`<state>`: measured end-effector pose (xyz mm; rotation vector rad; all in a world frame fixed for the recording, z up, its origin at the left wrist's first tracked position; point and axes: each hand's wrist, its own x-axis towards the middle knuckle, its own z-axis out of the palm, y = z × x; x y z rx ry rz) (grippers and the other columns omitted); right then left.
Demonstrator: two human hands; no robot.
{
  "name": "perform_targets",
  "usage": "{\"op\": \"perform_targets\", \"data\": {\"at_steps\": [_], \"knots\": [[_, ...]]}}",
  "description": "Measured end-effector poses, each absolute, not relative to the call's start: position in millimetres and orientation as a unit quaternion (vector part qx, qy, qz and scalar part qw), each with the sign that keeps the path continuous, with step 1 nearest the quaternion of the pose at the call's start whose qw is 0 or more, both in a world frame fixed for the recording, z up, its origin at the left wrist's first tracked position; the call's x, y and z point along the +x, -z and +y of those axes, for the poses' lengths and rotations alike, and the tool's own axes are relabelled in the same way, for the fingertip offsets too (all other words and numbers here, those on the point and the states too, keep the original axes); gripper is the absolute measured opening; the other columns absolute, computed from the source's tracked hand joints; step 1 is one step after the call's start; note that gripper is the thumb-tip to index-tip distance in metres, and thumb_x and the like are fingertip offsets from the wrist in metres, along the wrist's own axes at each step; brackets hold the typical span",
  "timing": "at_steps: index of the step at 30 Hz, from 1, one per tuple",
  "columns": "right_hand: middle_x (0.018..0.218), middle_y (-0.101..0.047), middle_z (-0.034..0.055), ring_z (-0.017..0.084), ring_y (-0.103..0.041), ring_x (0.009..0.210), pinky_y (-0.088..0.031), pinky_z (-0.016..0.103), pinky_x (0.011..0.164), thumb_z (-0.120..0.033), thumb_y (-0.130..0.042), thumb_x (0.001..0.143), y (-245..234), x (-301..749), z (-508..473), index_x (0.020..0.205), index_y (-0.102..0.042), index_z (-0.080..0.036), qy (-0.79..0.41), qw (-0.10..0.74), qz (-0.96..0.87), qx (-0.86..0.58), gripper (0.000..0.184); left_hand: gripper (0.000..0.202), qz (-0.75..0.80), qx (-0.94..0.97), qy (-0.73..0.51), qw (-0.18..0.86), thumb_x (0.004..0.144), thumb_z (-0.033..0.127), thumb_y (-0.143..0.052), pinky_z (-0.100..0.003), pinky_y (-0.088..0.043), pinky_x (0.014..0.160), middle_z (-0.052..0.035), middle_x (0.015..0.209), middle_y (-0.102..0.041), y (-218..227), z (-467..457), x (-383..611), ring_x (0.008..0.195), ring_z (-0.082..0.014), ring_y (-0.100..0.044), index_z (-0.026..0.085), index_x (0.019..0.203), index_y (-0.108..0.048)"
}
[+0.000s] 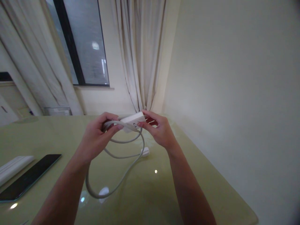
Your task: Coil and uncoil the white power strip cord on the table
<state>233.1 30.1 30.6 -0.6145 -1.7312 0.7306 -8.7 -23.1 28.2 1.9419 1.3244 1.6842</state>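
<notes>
A white power strip (131, 120) is held up above the table between my two hands. My left hand (99, 134) is closed round loops of its grey-white cord (126, 142) at the strip's left end. My right hand (159, 128) pinches the strip's right end between thumb and fingers. From my hands the cord hangs in loose loops, the largest dropping low toward the front. A white plug (145, 152) is at the cord's end, just below the strip; whether it rests on the table or hangs, I cannot tell.
On the left of the glossy green table (150, 190) lie a dark flat tablet-like slab (30, 178) and a long white object (14, 167). A plain wall (229, 93) runs along the right side. Curtains (142, 53) and a window (86, 40) stand behind.
</notes>
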Motion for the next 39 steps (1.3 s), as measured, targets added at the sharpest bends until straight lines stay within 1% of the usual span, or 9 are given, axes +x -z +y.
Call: {"op": "perform_targets", "data": {"at_steps": [9,14,16,18,22,27,32,35,39], "knots": [[0.115,-0.080,0.0087,0.020,-0.074,0.089,-0.062,0.035,0.081,-0.048,-0.078,0.093,-7,215,56,0.131,-0.078,-0.023,-0.284,0.539,-0.734,-0.300,0.046,0.030,0.509,0.615,-0.590,0.117,0.087,0.048,-0.075,-0.025,-0.044,0.055,-0.0017,0.076,-0.068,-9,-3,7,0.064,-0.0160,-0.059,0.020,0.093,-0.066],[0.125,-0.078,0.0108,0.024,-0.072,0.115,-0.056,0.040,0.103,-0.048,-0.067,0.102,17,196,71,0.127,-0.080,-0.024,-0.254,0.532,-0.752,-0.294,0.037,0.033,0.531,0.603,-0.582,0.122,0.088,0.053,-0.070,-0.026,-0.046,0.058,-0.0016,0.075,-0.066,6,12,11,0.069,-0.0179,-0.062,0.022,0.085,-0.060],[0.128,-0.078,0.0106,0.023,-0.070,0.121,-0.054,0.039,0.107,-0.052,-0.057,0.107,24,190,74,0.127,-0.079,-0.024,-0.290,0.527,-0.750,-0.277,0.040,0.039,0.536,0.573,-0.599,0.160,0.085,0.058,-0.073,-0.025,-0.045,0.055,-0.0011,0.076,-0.066,8,15,11,0.065,-0.0167,-0.060,0.022,0.090,-0.058],[0.132,-0.076,0.0096,0.021,-0.072,0.113,-0.057,0.036,0.099,-0.057,-0.053,0.107,30,187,76,0.137,-0.073,-0.024,-0.354,0.510,-0.740,-0.259,0.049,0.050,0.543,0.524,-0.614,0.231,0.080,0.063,-0.078,-0.024,-0.041,0.048,-0.0008,0.079,-0.068,9,17,10,0.058,-0.0147,-0.057,0.021,0.100,-0.058],[0.114,-0.076,0.0051,0.014,-0.066,0.075,-0.056,0.028,0.073,-0.056,-0.078,0.090,39,186,80,0.155,-0.056,-0.024,-0.406,0.488,-0.716,-0.291,0.076,0.066,0.521,0.462,-0.621,0.359,0.068,0.066,-0.088,-0.020,-0.036,0.044,-0.0043,0.088,-0.071,10,20,2,0.061,-0.0131,-0.059,0.019,0.106,-0.065],[0.091,-0.071,0.0013,0.013,-0.058,0.075,-0.047,0.025,0.068,-0.054,-0.080,0.085,40,186,84,0.119,-0.077,-0.017,-0.431,0.551,-0.649,-0.299,0.050,0.061,0.484,0.511,-0.592,0.392,0.074,0.066,-0.085,-0.021,-0.047,0.053,-0.0056,0.092,-0.071,16,24,0,0.071,-0.0145,-0.064,0.018,0.106,-0.064],[0.075,-0.063,-0.0023,0.011,-0.046,0.062,-0.035,0.026,0.058,-0.059,-0.085,0.076,37,185,84,0.099,-0.079,-0.017,-0.483,0.618,-0.538,-0.308,0.048,0.057,0.465,0.582,-0.609,0.273,0.075,0.049,-0.088,-0.024,-0.054,0.057,-0.0001,0.100,-0.063,25,28,9,0.074,-0.0149,-0.067,0.025,0.106,-0.047],[0.069,-0.062,-0.0025,0.010,-0.043,0.059,-0.033,0.027,0.056,-0.058,-0.087,0.071,36,185,84,0.087,-0.077,-0.018,-0.497,0.643,-0.490,-0.315,0.045,0.046,0.470,0.647,-0.571,0.183,0.077,0.041,-0.087,-0.025,-0.056,0.058,-0.0034,0.104,-0.061,31,32,11,0.076,-0.0147,-0.066,0.022,0.105,-0.056],[0.067,-0.063,-0.0019,0.011,-0.047,0.060,-0.034,0.028,0.057,-0.053,-0.093,0.062,32,185,83,0.077,-0.074,-0.018,-0.525,0.656,-0.437,-0.321,0.042,0.055,0.455,0.695,-0.547,0.100,0.074,0.035,-0.091,-0.032,-0.066,0.070,-0.0099,0.129,-0.058,39,36,10,0.090,-0.0179,-0.069,0.023,0.123,-0.067]]}}
